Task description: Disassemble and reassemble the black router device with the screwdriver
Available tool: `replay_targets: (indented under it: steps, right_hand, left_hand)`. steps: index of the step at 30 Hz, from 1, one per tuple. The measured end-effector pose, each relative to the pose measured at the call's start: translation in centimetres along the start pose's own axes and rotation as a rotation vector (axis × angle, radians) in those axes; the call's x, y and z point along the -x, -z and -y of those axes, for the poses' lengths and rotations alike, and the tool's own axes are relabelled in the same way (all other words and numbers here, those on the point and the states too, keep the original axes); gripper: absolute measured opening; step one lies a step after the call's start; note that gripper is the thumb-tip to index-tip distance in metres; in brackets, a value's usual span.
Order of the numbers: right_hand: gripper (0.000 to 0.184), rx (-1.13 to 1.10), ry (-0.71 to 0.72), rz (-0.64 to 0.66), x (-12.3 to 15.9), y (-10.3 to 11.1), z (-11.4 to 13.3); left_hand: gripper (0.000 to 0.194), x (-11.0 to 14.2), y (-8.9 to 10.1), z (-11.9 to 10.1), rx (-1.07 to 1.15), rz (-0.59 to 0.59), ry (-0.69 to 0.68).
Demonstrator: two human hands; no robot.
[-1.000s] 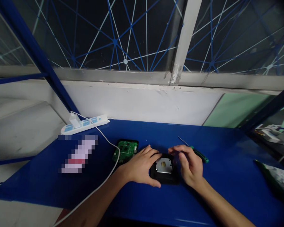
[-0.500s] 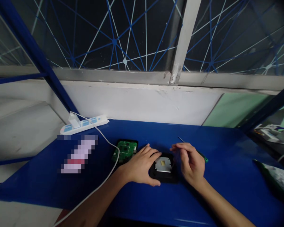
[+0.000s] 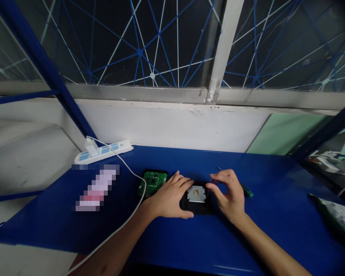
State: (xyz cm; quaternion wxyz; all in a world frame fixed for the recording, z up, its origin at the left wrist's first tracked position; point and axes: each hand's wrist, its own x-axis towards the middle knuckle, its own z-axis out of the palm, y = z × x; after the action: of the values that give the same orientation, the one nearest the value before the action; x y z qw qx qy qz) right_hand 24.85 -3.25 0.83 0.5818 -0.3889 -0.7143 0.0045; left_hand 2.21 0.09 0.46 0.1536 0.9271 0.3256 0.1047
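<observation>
A black plastic case [image 3: 199, 209] with a silver metal plate [image 3: 196, 194] inside lies on the blue table. A small tan square sits in the plate's middle. My left hand [image 3: 172, 195] spans the case's left side, fingers at the far edge and thumb at the near edge. Over the right edge of the case, my right hand [image 3: 228, 195] is curled with thumb and fingertips close together; what they hold, if anything, is too faint to make out. Left of the case, a green circuit board [image 3: 152, 182] rests in a black shell, partly behind my left hand.
A screwdriver with a green handle [image 3: 248, 191] lies behind my right hand. The white cable [image 3: 126, 222] runs from a power strip [image 3: 106, 151] across my left forearm. A blurred-out item [image 3: 97, 188] lies at left, a dark green-edged packet [image 3: 336, 218] at right.
The case has shifted slightly away from me. My right hand has come a little left, its thumb now at the case's right edge. My left hand keeps its hold.
</observation>
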Motion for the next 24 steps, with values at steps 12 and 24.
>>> replay_targets:
  steps: [12, 24]
  right_hand:
    - [0.016, -0.035, -0.056, -0.022, 0.35, 0.12, -0.62]
    - [0.019, -0.096, -0.142, 0.047, 0.7, 0.22, -0.56]
  left_hand:
    - [0.099, 0.19, -0.01, 0.0, 0.018, 0.003, -0.006]
    - [0.1, 0.24, -0.16, 0.05, 0.004, -0.004, -0.011]
